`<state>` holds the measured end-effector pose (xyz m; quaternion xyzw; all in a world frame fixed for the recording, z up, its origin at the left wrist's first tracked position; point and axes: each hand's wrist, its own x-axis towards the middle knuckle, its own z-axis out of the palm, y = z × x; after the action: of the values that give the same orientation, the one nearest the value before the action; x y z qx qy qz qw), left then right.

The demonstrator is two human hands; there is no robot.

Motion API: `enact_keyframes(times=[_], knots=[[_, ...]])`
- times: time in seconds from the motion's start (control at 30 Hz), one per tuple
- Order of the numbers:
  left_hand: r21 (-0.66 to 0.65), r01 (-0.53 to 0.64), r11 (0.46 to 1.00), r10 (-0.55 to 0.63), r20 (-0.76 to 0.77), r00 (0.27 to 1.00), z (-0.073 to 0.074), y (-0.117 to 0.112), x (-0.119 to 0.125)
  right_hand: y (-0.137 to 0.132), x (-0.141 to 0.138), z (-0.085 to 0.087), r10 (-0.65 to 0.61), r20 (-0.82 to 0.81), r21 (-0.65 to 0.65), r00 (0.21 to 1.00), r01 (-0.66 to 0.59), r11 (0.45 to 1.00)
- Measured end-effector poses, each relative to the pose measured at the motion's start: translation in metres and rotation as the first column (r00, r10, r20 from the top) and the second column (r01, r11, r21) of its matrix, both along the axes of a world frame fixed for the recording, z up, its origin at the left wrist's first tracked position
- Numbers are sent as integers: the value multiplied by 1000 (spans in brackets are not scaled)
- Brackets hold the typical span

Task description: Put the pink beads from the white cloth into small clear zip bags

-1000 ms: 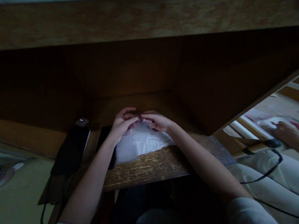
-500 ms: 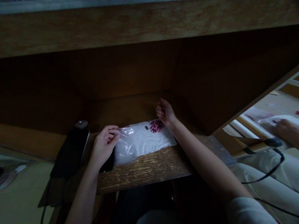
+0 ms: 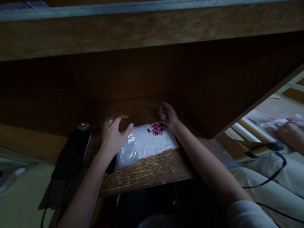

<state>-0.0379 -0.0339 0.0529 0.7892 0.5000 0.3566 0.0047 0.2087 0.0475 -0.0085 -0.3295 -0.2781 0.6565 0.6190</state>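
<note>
On the wooden surface (image 3: 151,173) lies a white cloth (image 3: 154,145) with a pile of small pink and dark bead-like pieces (image 3: 158,129). One dark piece (image 3: 148,130) sits apart, left of the pile. My left hand (image 3: 113,135) is open over the left end of the cloth, thumb and fingers spread, with nothing visible between them. Below it, a clear plastic bag (image 3: 127,154) lies flat, overlapping the cloth. My right hand (image 3: 169,115) is curled closed just above and right of the pile; whatever it may hold is hidden.
A wooden beam (image 3: 135,31) crosses above the recess. On the left rests a black flat device (image 3: 72,153) with a cable. Another person's hands (image 3: 297,134) work at the right, beyond a panel (image 3: 260,91). A dark object (image 3: 111,166) is partly under the bag.
My left hand has let go of the plastic bag's edge, moved up and right, and spread its fingers. My right hand stays closed in nearly the same place.
</note>
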Motion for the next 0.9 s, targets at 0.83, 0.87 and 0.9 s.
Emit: enact_keyframes(times=[0.83, 0.87, 0.9], knots=[[-264, 284, 922, -365, -343, 866, -40, 15, 16, 4, 1, -11, 84, 44, 27, 995, -85, 996], [-274, 310, 910, -392, -335, 856, -40, 15, 15, 4, 1, -11, 87, 40, 29, 995, -88, 996], [-284, 329, 901, -413, -329, 849, -41, 15, 15, 4, 1, -11, 89, 34, 33, 995, -90, 995]])
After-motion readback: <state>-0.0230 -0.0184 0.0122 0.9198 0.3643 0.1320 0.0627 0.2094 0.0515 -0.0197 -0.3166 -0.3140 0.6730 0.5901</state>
